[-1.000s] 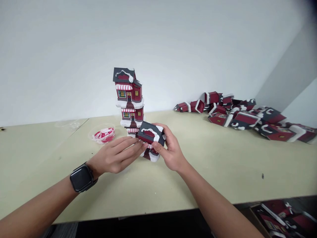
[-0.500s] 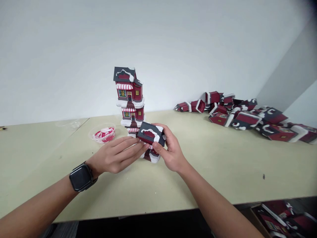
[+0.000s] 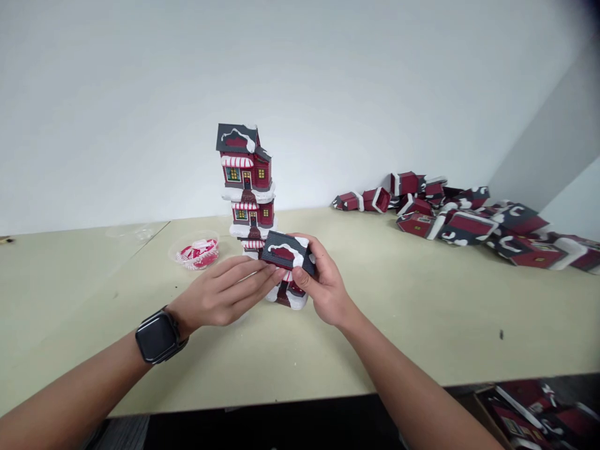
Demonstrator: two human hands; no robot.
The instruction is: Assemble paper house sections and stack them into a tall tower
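A miniature house (image 3: 283, 249) with a dark grey, snow-trimmed roof is in my right hand (image 3: 327, 289), tilted so that its roof faces me. The right thumb presses on the front roof edge, and the fingers wrap behind. My left hand (image 3: 225, 292) has its fingers pressed together, their tips against the house's front at the red-and-white striped awning (image 3: 284, 275). Its thumb is hidden. Behind the hands stands a stack of similar red houses (image 3: 247, 172), partly covered by the held one. To its left sits a clear bowl (image 3: 174, 257) of striped red-and-white pieces.
Many more red houses (image 3: 469, 226) lie heaped along the wall at the right. A box (image 3: 487, 406) of houses stands below the table's front edge at the lower right. Clear plastic (image 3: 135, 234) lies at the back left of the pale table (image 3: 422, 331).
The left fingertips have shifted slightly right along the awning, and the right thumb has moved a little. The whole view has shifted slightly; the house stays in my hands.
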